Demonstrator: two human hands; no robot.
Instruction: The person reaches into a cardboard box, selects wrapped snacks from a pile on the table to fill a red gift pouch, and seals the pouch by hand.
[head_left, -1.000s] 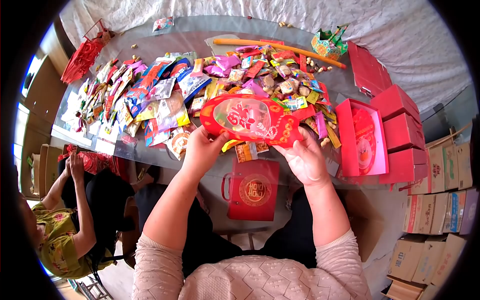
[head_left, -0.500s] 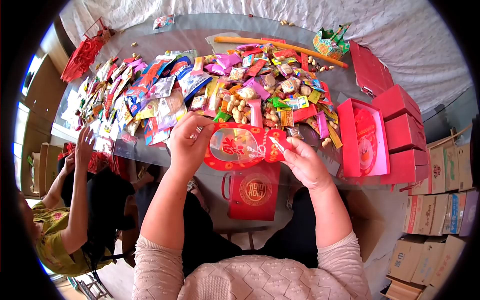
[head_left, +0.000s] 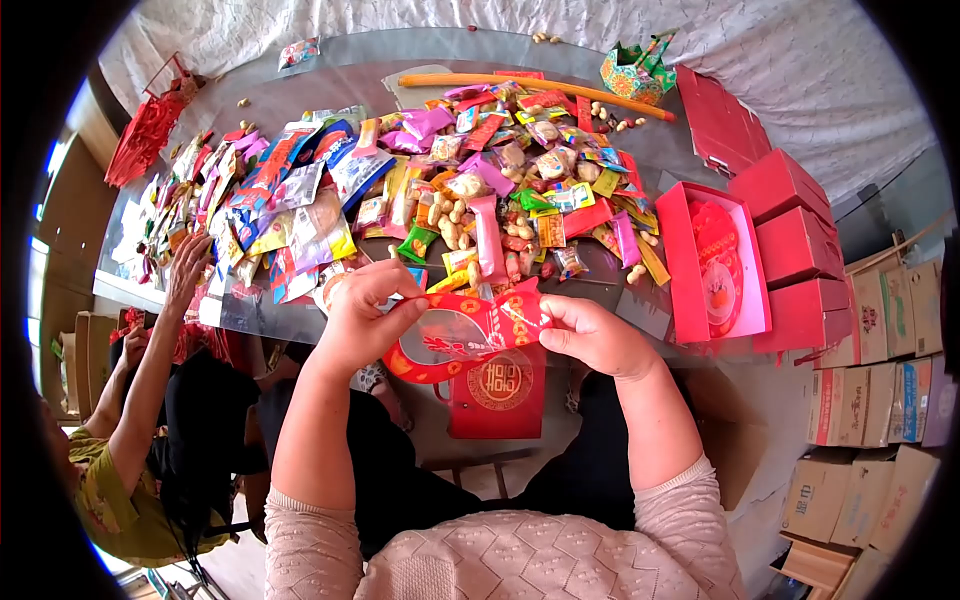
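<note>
"What's being held there, on the near side of the sweet heap (head_left: 450, 190)?"

"A red pouch (head_left: 465, 338) with a clear window. The left hand (head_left: 365, 312) has its fingers pinched on the window end, the right hand (head_left: 595, 335) grips the other end between thumb and fingers, and it spans the gap between them."

"And lower down?"

"A red case (head_left: 500, 415) with a gold emblem, nearer to us than the heap and partly hidden by the pouch."

"Somebody else is at it too?"

"Yes, another person's hand (head_left: 188, 265) is up by the heap's left edge. Whether those fingers have hold of anything, I can't tell."

"Over to the heap's right?"

"An open red box (head_left: 672, 270) with a second pouch (head_left: 722, 285) inside and, farther right of the heap, more red boxes (head_left: 800, 240)."

"Past the heap?"

"An orange stick (head_left: 540, 90) along its far edge, then a green patterned container (head_left: 632, 75) beyond its far right, on the table (head_left: 350, 50). Behind everything, a white cloth (head_left: 600, 22)."
</note>
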